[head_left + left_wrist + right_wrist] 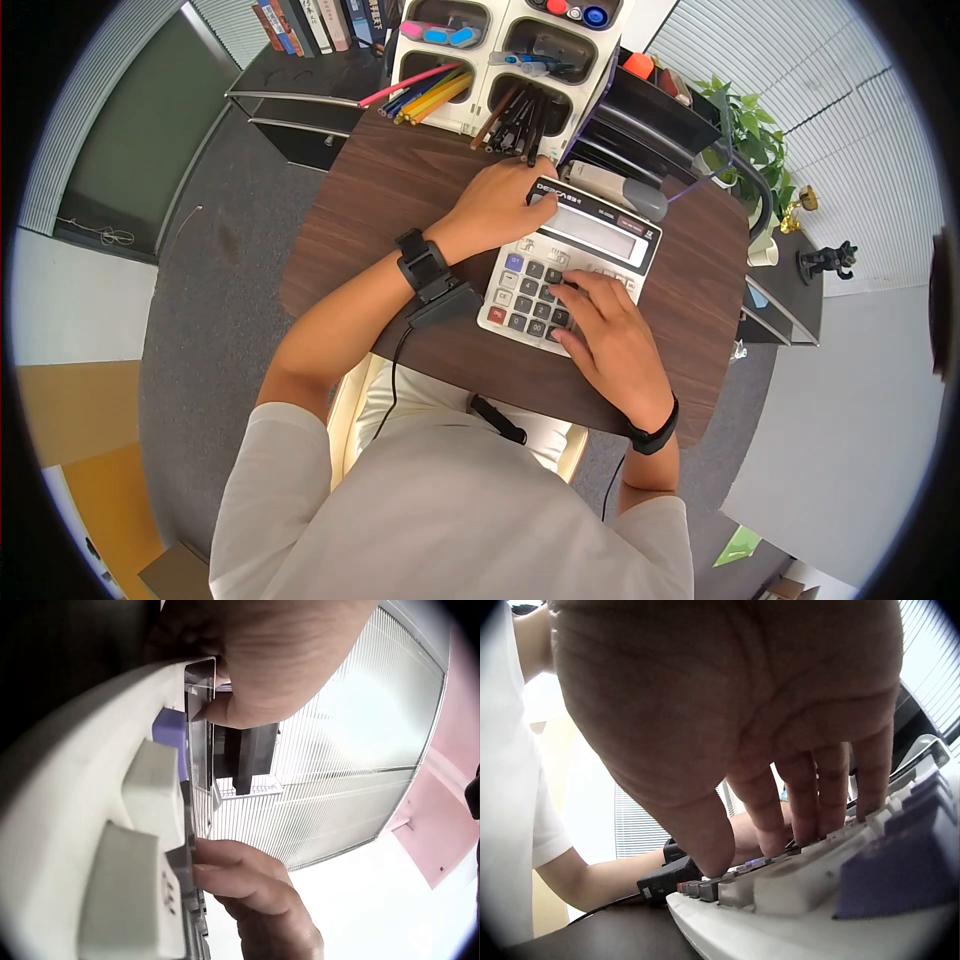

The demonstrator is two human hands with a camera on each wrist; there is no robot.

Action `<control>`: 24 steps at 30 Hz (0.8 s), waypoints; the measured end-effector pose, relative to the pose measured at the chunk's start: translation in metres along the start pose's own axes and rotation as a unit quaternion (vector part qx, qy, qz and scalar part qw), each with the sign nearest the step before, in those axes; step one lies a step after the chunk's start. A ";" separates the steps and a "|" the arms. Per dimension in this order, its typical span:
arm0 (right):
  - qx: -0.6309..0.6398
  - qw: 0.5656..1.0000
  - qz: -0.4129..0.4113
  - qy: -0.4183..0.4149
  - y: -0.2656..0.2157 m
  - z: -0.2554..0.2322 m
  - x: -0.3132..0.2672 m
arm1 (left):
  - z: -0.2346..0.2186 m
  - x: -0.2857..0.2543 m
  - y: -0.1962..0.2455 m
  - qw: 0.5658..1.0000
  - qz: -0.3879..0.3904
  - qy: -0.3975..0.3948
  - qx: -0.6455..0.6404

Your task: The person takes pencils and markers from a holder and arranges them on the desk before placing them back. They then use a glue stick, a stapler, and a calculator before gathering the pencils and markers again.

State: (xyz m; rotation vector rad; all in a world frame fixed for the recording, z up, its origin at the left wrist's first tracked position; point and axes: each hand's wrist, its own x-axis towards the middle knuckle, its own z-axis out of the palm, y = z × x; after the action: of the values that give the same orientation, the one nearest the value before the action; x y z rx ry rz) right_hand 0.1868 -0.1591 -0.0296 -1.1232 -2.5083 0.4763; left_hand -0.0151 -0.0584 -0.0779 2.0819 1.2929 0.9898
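A white desktop calculator (590, 225) lies at a slant on the brown table, its display toward the far side. With my left hand (497, 207) I grip its upper left corner, thumb over the display's edge and the other fingers hidden behind it. My right hand (620, 345) spreads over the number keys, fingertips right at them. In the right wrist view the fingers (799, 799) reach down to the key rows (780, 859) with the palm raised. The left wrist view shows the left thumb (225, 712) at the display and the right fingers (247, 877) at the keys.
Beyond the calculator stands a white desk organizer (480, 75) with pencils and pens. A grey and white stapler-like object (615, 188) lies against the calculator's far edge. To the right are a black file rack (650, 110) and a leafy plant (755, 140).
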 end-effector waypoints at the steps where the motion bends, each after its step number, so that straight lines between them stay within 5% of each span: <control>1: 0.000 1.000 -0.001 0.002 0.000 0.000 0.000 | 0.000 0.000 0.000 1.000 -0.003 0.001 -0.001; 24: 0.021 0.995 -0.031 0.090 -0.001 0.004 0.004 | 0.009 0.005 -0.021 0.999 0.010 -0.029 -0.032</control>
State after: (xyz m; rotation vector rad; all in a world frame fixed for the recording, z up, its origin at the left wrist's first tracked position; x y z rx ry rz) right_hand 0.1823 -0.1575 -0.0323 -1.0218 -2.3587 0.3919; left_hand -0.0181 -0.0451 -0.0967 2.0632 1.1991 0.9604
